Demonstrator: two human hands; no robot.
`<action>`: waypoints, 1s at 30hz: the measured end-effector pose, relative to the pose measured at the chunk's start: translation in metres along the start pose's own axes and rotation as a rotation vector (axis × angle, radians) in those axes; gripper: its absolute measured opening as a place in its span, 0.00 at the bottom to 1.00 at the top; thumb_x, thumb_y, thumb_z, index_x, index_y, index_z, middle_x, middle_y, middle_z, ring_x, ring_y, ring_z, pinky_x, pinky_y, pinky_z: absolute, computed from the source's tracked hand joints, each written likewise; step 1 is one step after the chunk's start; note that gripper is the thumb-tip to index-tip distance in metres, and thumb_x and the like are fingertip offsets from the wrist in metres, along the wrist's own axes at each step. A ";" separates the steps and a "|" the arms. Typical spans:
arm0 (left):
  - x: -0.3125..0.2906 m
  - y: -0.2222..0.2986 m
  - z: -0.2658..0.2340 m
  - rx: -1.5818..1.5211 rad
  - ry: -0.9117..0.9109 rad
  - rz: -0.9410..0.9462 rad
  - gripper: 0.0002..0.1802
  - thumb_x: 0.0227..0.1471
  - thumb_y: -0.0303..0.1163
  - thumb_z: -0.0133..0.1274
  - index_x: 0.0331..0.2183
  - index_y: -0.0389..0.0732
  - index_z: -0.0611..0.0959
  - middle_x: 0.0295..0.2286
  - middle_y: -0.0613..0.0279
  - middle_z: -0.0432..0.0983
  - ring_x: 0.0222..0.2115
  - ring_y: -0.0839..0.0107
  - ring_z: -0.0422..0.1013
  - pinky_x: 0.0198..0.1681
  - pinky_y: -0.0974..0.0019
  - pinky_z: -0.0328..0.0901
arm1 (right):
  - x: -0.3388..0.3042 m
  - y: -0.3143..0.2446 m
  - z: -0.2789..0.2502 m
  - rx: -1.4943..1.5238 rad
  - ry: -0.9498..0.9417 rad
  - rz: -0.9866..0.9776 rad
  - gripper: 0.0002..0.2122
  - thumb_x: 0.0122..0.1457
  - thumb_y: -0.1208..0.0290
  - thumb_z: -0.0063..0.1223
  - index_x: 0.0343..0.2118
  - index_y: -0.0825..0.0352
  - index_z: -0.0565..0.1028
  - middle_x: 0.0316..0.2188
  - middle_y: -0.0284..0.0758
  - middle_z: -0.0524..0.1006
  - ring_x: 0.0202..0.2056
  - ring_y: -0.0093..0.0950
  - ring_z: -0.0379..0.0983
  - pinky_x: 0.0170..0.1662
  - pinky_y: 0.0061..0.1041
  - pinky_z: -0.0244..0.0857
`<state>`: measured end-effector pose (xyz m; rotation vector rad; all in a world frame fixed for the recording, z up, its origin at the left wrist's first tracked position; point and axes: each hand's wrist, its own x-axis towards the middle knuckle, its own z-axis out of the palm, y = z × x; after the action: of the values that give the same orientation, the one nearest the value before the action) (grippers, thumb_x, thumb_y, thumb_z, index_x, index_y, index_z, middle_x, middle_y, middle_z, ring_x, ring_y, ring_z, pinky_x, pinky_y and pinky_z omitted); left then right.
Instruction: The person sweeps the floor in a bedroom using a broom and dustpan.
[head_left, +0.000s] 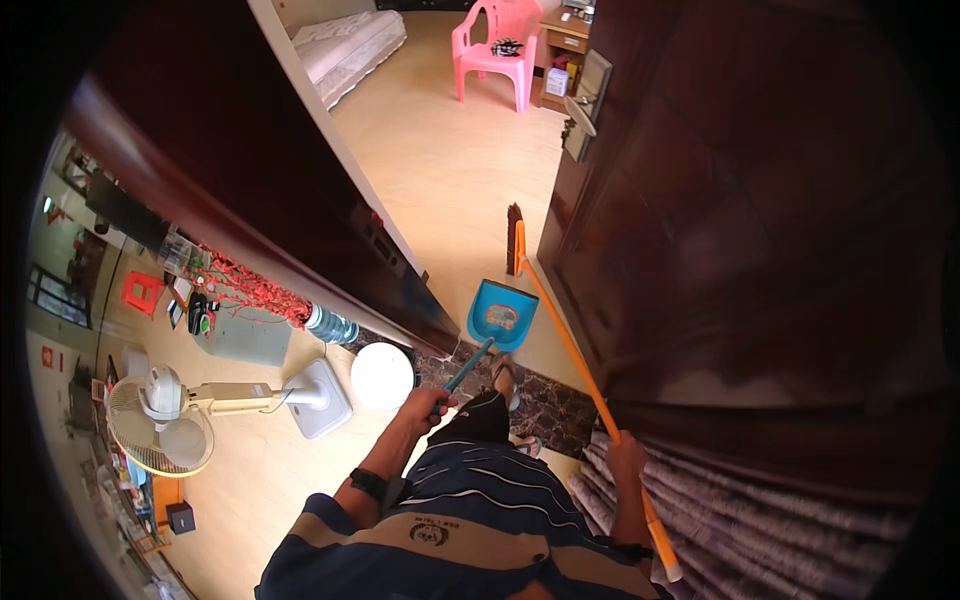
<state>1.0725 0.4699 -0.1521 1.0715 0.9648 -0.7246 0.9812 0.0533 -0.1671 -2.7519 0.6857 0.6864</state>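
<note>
My left hand [428, 407] is wrapped round the handle of a blue dustpan [483, 318], whose pan lies at the doorway with its wide edge facing the room beyond. Closed on the long orange stick of a broom [574, 352] is my right hand [626, 455]. The broom's dark bristle head [515, 238] stands on the pale floor just past the pan and a little to its right, beside the open door's lower edge. A small gap shows between bristles and pan. Whether any dirt lies in the pan is too small to tell.
A dark door [720, 220] stands open at the right, a patterned curtain [760, 510] below it. To the left are a white round bin [382, 376], a standing fan [180, 410] and a vase [330, 325] with red branches. Beyond the doorway are a pink chair [497, 50] and a bed [350, 45].
</note>
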 end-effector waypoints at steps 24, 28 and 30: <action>0.182 0.202 0.081 -0.133 0.171 -0.014 0.07 0.51 0.29 0.51 0.30 0.35 0.78 0.22 0.61 0.76 0.14 0.80 0.66 0.11 0.77 0.50 | 0.260 -0.145 -0.176 -0.113 -0.008 -0.093 0.10 0.51 0.69 0.54 0.35 0.65 0.74 0.31 0.45 0.78 0.37 0.45 0.75 0.41 0.42 0.68; 0.228 0.234 0.074 -0.171 0.166 0.016 0.06 0.51 0.28 0.50 0.29 0.35 0.77 0.22 0.58 0.76 0.14 0.80 0.65 0.11 0.76 0.50 | 0.274 -0.156 -0.160 -0.044 -0.014 -0.016 0.11 0.50 0.68 0.56 0.37 0.65 0.75 0.32 0.44 0.78 0.38 0.44 0.75 0.42 0.41 0.67; 0.254 0.247 0.072 -0.206 0.199 0.018 0.07 0.51 0.28 0.50 0.30 0.33 0.76 0.23 0.56 0.76 0.13 0.79 0.65 0.10 0.77 0.49 | 0.279 -0.154 -0.147 -0.008 -0.027 0.019 0.12 0.50 0.68 0.56 0.38 0.65 0.75 0.32 0.44 0.78 0.38 0.44 0.75 0.42 0.41 0.67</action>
<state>1.4118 0.4751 -0.2761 0.9818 1.1720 -0.4981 1.3315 0.0321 -0.1611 -2.7411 0.7057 0.7309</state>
